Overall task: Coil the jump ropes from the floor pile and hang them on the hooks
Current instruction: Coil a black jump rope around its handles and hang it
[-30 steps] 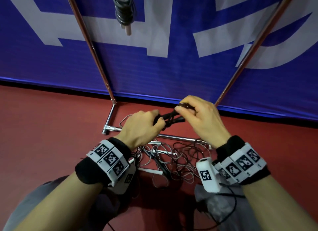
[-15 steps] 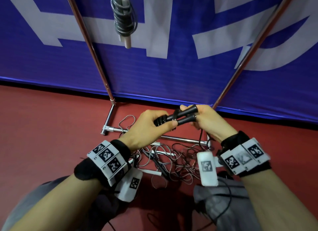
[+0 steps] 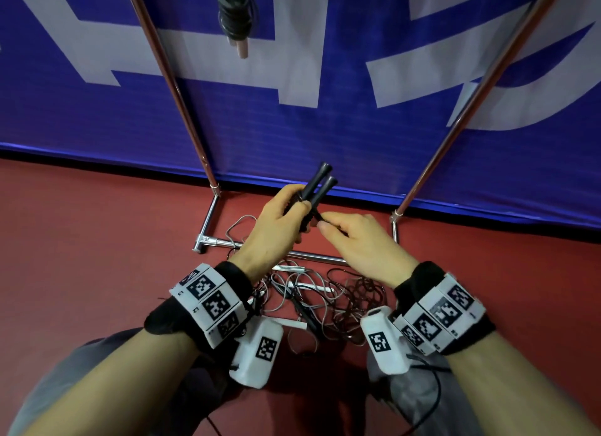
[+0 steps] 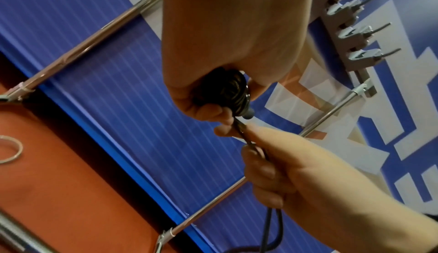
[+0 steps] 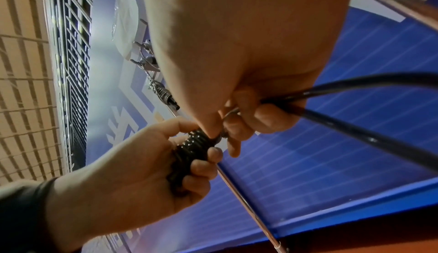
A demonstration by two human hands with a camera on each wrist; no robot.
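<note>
Winding: the person is wrapping a black jump rope around its own two handles; judged from the wraps already on them, this coil is nearly finished.
Floor pile (image 3: 320, 300): nearest the body, a tangle of thin grey, white and dark cords with slim handles lies on the red floor, between the forearms and over the rack's base bar.
Right hand (image 3: 364, 243): thumb and forefinger pinch the smooth, glossy black cord (image 5: 355, 86) just beside the bundle; a loose loop trails from the fist.
Left hand (image 3: 276, 226): fingers curled tight round the black handles (image 3: 320, 183), which stick up side by side, round-ended and matte; tight ribbed turns of cord fill the palm.
Next move: it likely calls for tucking or tightening the tail so the wraps cannot spring loose, then lifting the bundle to a hook.
Rack (image 3: 182, 104): shiny metal tubes rise against a blue and white banner.
Hung rope (image 3: 235, 16): one dark coiled rope already hangs above.
Hooks (image 4: 360, 30): grey pegs in a row, bare.
</note>
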